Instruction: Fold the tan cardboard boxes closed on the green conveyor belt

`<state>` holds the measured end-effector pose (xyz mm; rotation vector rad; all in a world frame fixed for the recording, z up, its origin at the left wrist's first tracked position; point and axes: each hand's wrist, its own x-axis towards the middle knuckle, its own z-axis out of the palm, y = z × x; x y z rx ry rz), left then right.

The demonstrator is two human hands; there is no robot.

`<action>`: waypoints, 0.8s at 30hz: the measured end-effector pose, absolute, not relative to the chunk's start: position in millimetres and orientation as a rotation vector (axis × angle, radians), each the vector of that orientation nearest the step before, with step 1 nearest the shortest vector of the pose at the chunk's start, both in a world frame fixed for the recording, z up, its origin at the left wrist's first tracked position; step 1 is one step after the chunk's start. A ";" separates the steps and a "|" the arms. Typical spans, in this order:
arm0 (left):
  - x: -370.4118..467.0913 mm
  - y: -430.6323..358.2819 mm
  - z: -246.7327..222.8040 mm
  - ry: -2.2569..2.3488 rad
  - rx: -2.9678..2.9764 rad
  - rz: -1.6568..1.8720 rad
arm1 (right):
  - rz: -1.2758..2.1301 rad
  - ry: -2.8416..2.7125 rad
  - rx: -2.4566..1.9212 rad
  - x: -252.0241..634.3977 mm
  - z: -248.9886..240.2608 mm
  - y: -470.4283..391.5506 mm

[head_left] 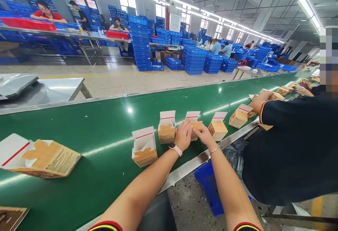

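Note:
Both of my hands are at a small brown cardboard box (195,124) on the green conveyor belt (105,118). My left hand (183,136), with a watch at its wrist, grips the box's left side, fingers over the top edge. On the right side, my right hand (203,134) pinches the front flap, a thin bracelet round its wrist. The white lid with a red strip stands up behind my fingers. Just left are an open box (167,132) and another open box (144,152). To the right stands a box (218,130) with its lid raised.
A larger-looking open box (50,157) lies nearer on the left. Close on my right, a co-worker in a dark shirt (295,143) reaches over more boxes. The metal belt edge (185,173) runs before me. Blue crates (194,58) are stacked across the aisle.

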<state>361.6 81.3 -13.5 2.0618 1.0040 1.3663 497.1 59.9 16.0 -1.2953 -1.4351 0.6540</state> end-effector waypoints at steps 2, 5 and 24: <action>371.2 85.7 -6.1 1.015 2.010 1.326 | 0.632 -1.364 -1.390 501.1 15.2 61.2; 389.1 90.9 4.1 1.078 1.711 1.323 | 0.577 -1.202 -1.475 502.7 11.9 61.4; 398.0 47.8 17.0 0.951 1.110 1.021 | 0.334 -0.744 -1.549 519.3 18.0 66.1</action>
